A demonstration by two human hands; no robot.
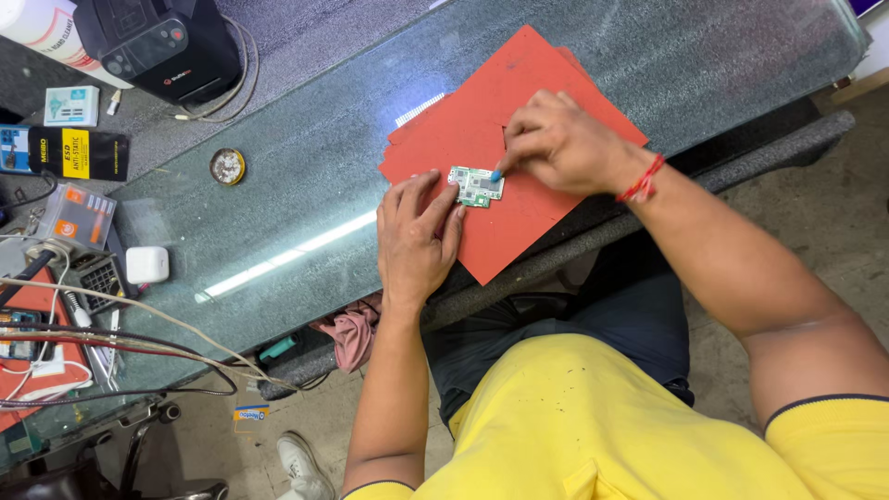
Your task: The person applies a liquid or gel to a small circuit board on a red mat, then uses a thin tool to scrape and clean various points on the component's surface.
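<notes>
On red mat (519, 227): circuit board (476, 186), left hand (414, 236) flat, bracing its edge; right hand (560, 143) pinching a small blue tool (496, 175). Board best kept pinned, pressure light.

green circuit board (476, 186) on a red mat (482, 139); yellow shirt (574, 426); red wrist thread (642, 181); grey-green speckled glass table (306, 157).

Circuit board (476, 186) lies on mat (519, 93), seemingly between both hands
</notes>
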